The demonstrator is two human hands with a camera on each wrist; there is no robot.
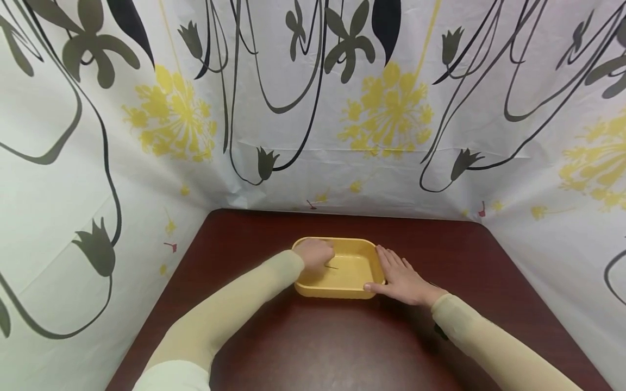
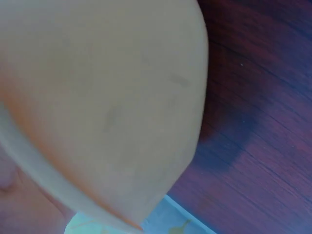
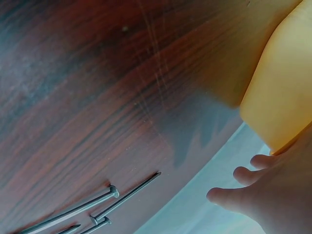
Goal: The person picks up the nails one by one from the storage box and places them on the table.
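Note:
A yellow rectangular tub stands on the dark table. My left hand reaches over its left side and down into it, fingers curled. A thin dark nail sticks out at the fingers, close above the tub floor; most of the grip is hidden behind the hand. In the left wrist view the tub's outer wall fills much of the picture, with part of the hand at the lower left. My right hand rests on the tub's right rim, fingers straight and thumb along the front corner.
Several long metal nails lie on the table outside the tub, at the lower left of the right wrist view. The reddish-brown table runs back to a patterned white cloth, which hangs behind and on both sides.

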